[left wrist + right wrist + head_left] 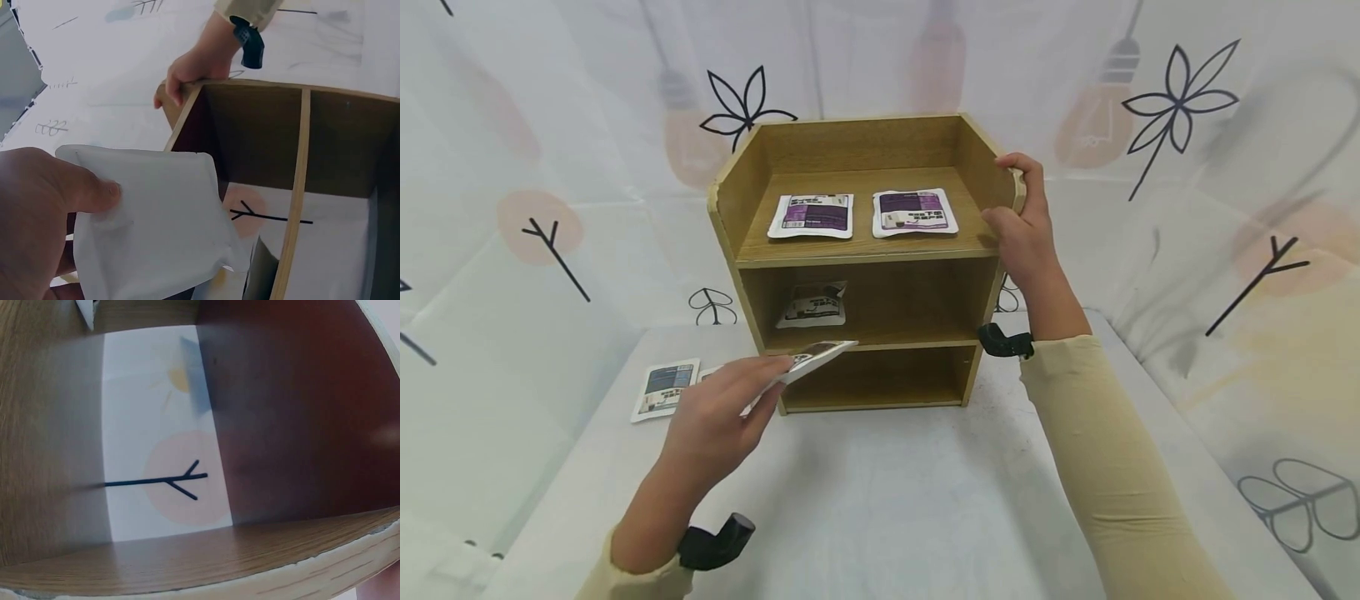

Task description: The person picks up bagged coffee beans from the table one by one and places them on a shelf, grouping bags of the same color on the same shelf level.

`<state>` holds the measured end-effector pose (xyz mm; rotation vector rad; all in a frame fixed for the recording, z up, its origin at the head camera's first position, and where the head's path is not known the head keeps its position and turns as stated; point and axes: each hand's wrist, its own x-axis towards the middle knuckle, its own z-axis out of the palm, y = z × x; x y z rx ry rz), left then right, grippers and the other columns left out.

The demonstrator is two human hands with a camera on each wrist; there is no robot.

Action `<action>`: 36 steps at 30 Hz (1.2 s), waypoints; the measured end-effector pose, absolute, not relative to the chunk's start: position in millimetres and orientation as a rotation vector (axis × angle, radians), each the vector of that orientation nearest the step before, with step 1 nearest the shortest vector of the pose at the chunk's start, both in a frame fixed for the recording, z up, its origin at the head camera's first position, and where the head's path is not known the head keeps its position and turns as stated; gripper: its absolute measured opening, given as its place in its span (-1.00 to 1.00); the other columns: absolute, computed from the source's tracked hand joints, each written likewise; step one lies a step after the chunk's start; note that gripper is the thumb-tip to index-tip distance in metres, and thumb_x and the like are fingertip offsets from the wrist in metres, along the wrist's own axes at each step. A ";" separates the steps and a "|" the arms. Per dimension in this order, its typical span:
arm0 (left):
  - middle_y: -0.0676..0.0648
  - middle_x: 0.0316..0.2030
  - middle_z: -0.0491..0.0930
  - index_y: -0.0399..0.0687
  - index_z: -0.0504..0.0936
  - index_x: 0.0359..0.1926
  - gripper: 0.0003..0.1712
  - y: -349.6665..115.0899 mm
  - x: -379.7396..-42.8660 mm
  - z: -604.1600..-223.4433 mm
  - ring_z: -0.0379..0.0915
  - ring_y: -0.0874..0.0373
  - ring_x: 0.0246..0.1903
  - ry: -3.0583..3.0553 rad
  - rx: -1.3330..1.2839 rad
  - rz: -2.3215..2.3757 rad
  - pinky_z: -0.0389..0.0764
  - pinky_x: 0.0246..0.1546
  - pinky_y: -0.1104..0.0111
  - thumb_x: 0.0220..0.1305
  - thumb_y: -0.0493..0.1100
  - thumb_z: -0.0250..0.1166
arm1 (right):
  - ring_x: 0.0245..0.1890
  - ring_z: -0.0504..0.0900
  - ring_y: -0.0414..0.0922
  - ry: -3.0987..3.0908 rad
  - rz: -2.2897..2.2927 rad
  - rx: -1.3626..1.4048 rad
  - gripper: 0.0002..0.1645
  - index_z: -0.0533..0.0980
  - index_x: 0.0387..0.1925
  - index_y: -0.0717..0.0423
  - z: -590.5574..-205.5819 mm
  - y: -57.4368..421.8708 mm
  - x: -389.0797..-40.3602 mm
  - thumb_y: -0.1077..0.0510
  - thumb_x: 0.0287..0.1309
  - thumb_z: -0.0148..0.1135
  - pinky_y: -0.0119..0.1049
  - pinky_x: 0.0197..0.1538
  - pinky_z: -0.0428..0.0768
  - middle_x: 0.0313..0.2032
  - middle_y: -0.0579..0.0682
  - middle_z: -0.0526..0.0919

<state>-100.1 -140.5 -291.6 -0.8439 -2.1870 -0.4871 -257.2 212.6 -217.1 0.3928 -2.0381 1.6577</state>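
Observation:
My left hand [718, 417] pinches a flat white packet [820, 358] in front of the shelf's middle compartment. In the left wrist view the thumb presses the packet's plain white face [150, 219]. With curled fingers, my right hand [1028, 225] grips the upper right side panel of a small wooden shelf [865, 255]. Two purple-and-white packets, a left one [811, 218] and a right one [914, 213], lie on the top board. A dark-labelled packet [814, 306] leans in the middle compartment, at its left. The right wrist view shows mostly shelf boards [300, 412].
A blue-labelled packet [666, 390] lies on the white table [895, 508], left of the shelf. Another packet beside it is mostly hidden behind my left hand. A white printed cloth [865, 58] hangs behind the shelf and along the sides.

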 end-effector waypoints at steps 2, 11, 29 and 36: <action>-0.10 -0.10 0.72 -0.08 0.66 0.03 -0.52 -137.4 -100.7 -292.6 0.68 0.01 -0.15 -2.191 -0.853 -0.496 0.72 -0.21 0.17 0.02 -0.38 0.39 | 0.29 0.19 -0.05 -2.035 1.660 0.394 -0.30 0.23 0.20 -0.37 -217.2 212.6 -257.4 0.35 0.12 -0.11 -0.06 0.22 0.24 0.32 -0.16 0.14; -0.09 -0.05 0.70 -0.08 0.66 0.05 -0.56 -122.6 -108.7 -301.7 0.66 0.04 -0.10 -2.187 -0.879 -0.563 0.71 -0.15 0.19 0.09 -0.36 0.38 | 0.29 0.19 -0.04 -2.043 1.662 0.382 -0.31 0.22 0.21 -0.38 -218.1 212.6 -257.8 0.34 0.14 -0.12 -0.04 0.23 0.25 0.32 -0.16 0.14; -0.06 -0.02 0.69 -0.06 0.67 0.05 -0.60 -97.1 -130.1 -315.4 0.64 0.06 -0.05 -2.147 -0.954 -0.520 0.69 -0.05 0.23 0.15 -0.31 0.36 | 0.27 0.20 -0.05 -2.031 1.654 0.404 -0.30 0.23 0.21 -0.38 -217.8 212.6 -257.8 0.35 0.11 -0.12 -0.08 0.20 0.25 0.31 -0.15 0.15; -0.05 -0.04 0.70 -0.05 0.67 0.05 -0.62 -88.2 -138.5 -316.9 0.65 0.07 -0.06 -2.141 -0.975 -0.448 0.68 -0.02 0.23 0.18 -0.30 0.35 | 0.24 0.23 -0.06 -2.019 1.668 0.407 -0.28 0.23 0.21 -0.35 -219.0 212.9 -259.2 0.37 0.10 -0.11 -0.13 0.17 0.27 0.29 -0.13 0.16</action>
